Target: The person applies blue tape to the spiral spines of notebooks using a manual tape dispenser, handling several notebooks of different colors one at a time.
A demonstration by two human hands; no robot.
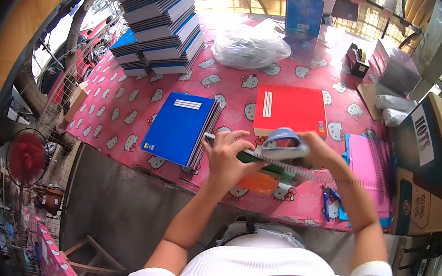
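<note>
**A:** Going by the head view, the only one here. Whereabouts of the notebook (pixel 247 155), anyone?

**B:** Seemingly up off the pink counter (pixel 124 108), near its front edge. Seen nearly edge-on, just right of the blue notebooks (pixel 178 127) and on the near side of the red notebook (pixel 291 111).

**A:** And the hands?

**B:** Left hand (pixel 227 153) grasping the notebook toward its left end, thumb on the near side. Right hand (pixel 312 144) apparently curled round a blue-and-white looped thing (pixel 285 153), pretty blurry tbh. Can't tell if also touching the coil (pixel 316 177).

**A:** Heavy? Floppy?

**B:** Probably light, with stiffish covers and bendy pages. Coil likely springy and easy to kink, so no squeezing there. Best to pinch the flat covers, clear of the loops.

**A:** Pointing which way?

**B:** Long axis left to right, right end dipping slightly toward the body. Coil trailing off rightward, toward the right forearm.
</note>
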